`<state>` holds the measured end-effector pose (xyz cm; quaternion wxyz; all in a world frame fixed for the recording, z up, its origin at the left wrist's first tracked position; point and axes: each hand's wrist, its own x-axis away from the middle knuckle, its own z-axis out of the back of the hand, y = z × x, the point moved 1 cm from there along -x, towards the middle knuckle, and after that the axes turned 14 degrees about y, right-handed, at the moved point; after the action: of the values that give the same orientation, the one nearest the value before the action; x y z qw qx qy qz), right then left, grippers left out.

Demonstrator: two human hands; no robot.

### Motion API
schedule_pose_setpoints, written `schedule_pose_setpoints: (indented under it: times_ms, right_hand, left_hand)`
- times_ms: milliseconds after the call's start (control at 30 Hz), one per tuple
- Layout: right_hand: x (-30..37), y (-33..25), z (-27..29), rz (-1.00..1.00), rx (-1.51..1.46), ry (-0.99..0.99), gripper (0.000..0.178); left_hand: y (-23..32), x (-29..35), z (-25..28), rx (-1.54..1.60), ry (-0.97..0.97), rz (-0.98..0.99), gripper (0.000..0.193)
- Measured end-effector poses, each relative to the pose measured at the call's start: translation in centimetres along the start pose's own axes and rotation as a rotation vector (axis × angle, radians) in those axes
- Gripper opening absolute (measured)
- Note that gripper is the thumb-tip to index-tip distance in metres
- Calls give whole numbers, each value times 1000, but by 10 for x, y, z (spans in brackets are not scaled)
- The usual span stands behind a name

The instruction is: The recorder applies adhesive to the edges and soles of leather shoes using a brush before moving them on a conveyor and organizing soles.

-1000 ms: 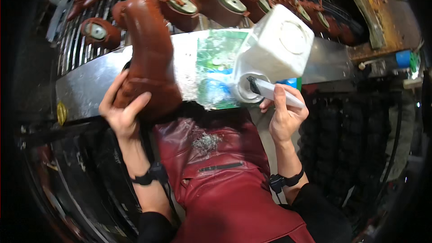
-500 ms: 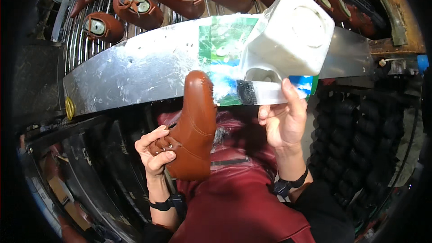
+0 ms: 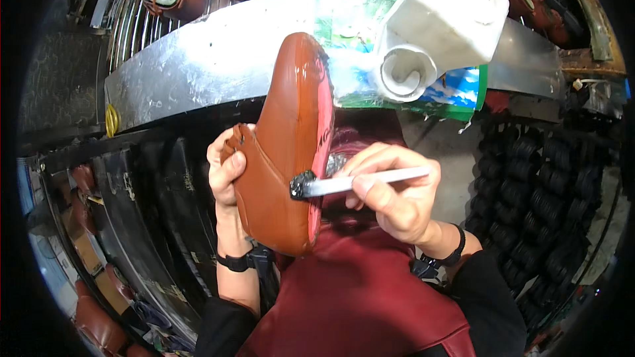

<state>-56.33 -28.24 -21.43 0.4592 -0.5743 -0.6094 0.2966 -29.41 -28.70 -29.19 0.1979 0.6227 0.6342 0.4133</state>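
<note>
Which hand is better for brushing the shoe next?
Probably the right hand: it holds the brush, its dark bristles by the shoe. The left hand is busy holding the shoe.

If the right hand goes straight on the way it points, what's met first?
Likely the brown leather shoe, near its pink edge; the white-handled brush in the right hand overlaps it in view, though contact is unclear.

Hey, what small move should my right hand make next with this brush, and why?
Probably draw the brush along the brown shoe's bottom edge: your right hand holds its dark bristles at that edge, and your left hand grips the shoe with its pink underside toward the brush.
</note>
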Motion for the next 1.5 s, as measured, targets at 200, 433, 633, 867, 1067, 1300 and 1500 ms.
schedule_pose_setpoints:
  times_ms: [200, 433, 633, 867, 1067, 1300, 1500]
  right_hand:
    - [33, -22, -6, 383, 320, -381, 15]
    - [19, -26, -10, 427, 355, -281, 15]
    - [13, -50, -13, 501, 411, -355, 25]
    - [-39, -68, -20, 496, 213, -479, 38]
    - [-97, -65, -22, 326, 325, -438, 30]
    - [-69, -16, -14, 158, -36, -22, 23]
    - [-38, -4, 18, -68, -156, -96, 17]
  left_hand:
    - [13, -7, -12, -97, 39, -34, 36]
    - [23, -5, -16, -115, 146, -47, 27]
    - [23, 0, -35, 149, 282, 143, 28]
    - [12, 13, -57, 104, 229, 77, 31]
    - [9, 31, -71, -50, 190, -141, 35]
    - [6, 20, -83, 257, 288, 78, 36]
    - [14, 16, -64, 203, 268, 172, 25]
